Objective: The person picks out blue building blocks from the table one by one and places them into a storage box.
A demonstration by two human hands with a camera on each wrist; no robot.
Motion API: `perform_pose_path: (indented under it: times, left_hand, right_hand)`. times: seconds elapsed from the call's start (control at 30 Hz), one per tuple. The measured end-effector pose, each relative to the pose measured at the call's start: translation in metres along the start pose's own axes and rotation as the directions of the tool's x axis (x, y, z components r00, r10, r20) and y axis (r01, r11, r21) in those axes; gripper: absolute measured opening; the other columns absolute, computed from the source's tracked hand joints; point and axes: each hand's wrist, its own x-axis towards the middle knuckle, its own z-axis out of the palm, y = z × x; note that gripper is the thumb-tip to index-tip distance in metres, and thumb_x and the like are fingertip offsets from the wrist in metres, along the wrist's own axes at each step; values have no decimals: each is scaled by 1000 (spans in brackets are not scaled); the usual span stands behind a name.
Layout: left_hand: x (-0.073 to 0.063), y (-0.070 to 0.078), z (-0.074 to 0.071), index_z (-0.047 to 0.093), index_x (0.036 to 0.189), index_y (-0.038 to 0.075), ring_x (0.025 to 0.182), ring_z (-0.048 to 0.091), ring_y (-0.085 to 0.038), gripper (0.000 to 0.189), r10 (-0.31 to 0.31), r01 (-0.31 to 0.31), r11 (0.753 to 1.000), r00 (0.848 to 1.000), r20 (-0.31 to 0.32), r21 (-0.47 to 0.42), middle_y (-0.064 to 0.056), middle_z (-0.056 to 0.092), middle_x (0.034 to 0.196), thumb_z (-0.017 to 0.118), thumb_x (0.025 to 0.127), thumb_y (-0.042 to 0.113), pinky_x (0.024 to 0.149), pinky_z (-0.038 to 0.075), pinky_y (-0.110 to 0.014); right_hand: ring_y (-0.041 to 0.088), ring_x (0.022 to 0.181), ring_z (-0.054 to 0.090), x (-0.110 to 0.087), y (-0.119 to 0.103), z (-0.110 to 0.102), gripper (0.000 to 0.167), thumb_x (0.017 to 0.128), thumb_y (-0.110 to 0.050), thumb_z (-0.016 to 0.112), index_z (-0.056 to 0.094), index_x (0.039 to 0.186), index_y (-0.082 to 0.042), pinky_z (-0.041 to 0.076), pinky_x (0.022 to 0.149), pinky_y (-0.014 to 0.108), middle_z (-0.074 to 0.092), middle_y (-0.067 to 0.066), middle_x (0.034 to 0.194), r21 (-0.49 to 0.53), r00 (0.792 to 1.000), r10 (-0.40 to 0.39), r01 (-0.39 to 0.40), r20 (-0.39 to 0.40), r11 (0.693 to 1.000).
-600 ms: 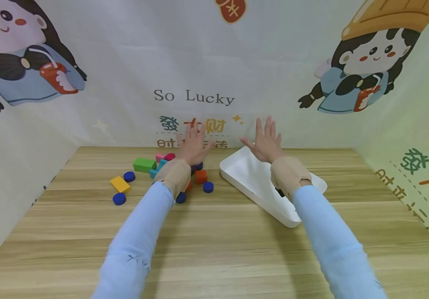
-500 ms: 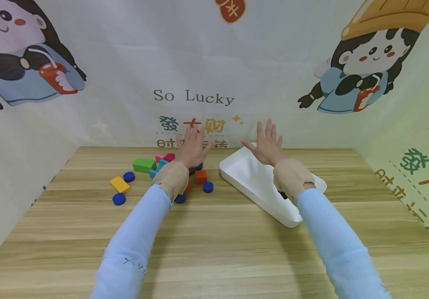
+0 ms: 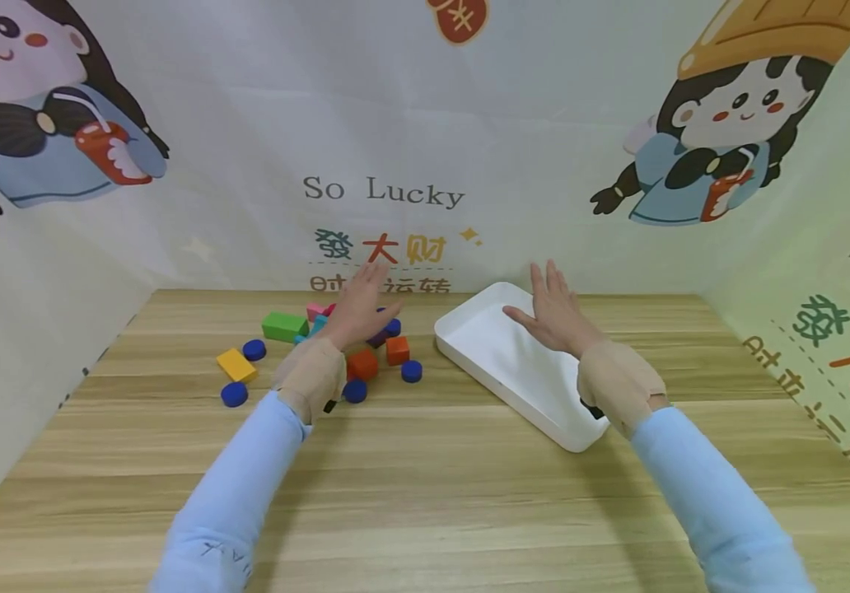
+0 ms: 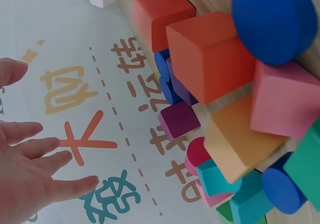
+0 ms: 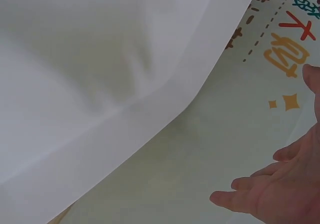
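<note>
My left hand (image 3: 357,311) hovers with spread fingers above a pile of coloured toy blocks, holding nothing. In the left wrist view its fingers (image 4: 42,156) are straight and apart from the blocks. Below it lie orange-red cubes (image 4: 212,53), an orange block (image 4: 240,139), a pink block (image 4: 287,98) and a blue disc (image 4: 275,21). My right hand (image 3: 554,317), fingers also extended, is raised over a white tray (image 3: 462,329) and holds nothing. The right wrist view shows that hand (image 5: 285,184) beyond the tray's rim (image 5: 165,93). My forearm and wrist hide the tray's right part.
A green block (image 3: 284,326), a yellow block (image 3: 236,365) and blue discs (image 3: 234,394) lie at the pile's left. Another blue disc (image 3: 412,371) sits between pile and tray. A printed cloth (image 3: 247,165) hangs behind the wooden table (image 3: 440,494).
Both hands have drawn back towards me and apart, the left one leftwards, the right one rightwards. More of the orange-red blocks and the tray's inside now shows. The blocks and tray stay put.
</note>
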Motion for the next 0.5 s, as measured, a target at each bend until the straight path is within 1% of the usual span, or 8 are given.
perform_pose_path:
  times: [0.07, 0.13, 0.33, 0.5]
  left_hand:
    - [-6, -2, -1, 21, 139, -3, 133, 13, -33, 64, 18, -18, 1000, 1000, -13, -20, -21, 18, 144, 49, 90, 28, 107, 13, -46]
    - [-12, -4, -1, 23, 138, -3, 133, 15, -33, 63, 20, -21, 999, 1000, -14, -37, -21, 19, 144, 49, 90, 28, 107, 15, -44]
    - [-23, -7, -3, 28, 137, -3, 131, 19, -34, 59, -15, 15, 996, 1000, 4, -86, -21, 24, 142, 50, 90, 24, 106, 17, -44]
    - [-30, -14, -3, 30, 136, -3, 130, 23, -35, 57, -35, 37, 995, 999, 21, -98, -21, 27, 141, 49, 90, 24, 105, 19, -45]
  right_hand:
    - [45, 130, -1, -4, 2, 0, 80, 91, -40, 44, 1, 138, 9, 8, 103, 56, -7, 33, 141, 1, 1000, -14, 14, 1, 1000]
    - [46, 130, 1, -8, 4, 1, 80, 91, -38, 44, 2, 137, 11, 9, 104, 55, -5, 34, 141, -3, 1000, -30, 30, -4, 1000]
    - [46, 129, 4, -21, 11, 2, 78, 92, -36, 45, 4, 136, 14, 12, 104, 54, 0, 37, 139, 0, 997, -71, 71, -18, 997]
    - [47, 129, 5, -30, 18, 5, 77, 92, -35, 45, 5, 136, 14, 11, 104, 54, 1, 37, 139, 28, 998, -66, 66, -14, 997]
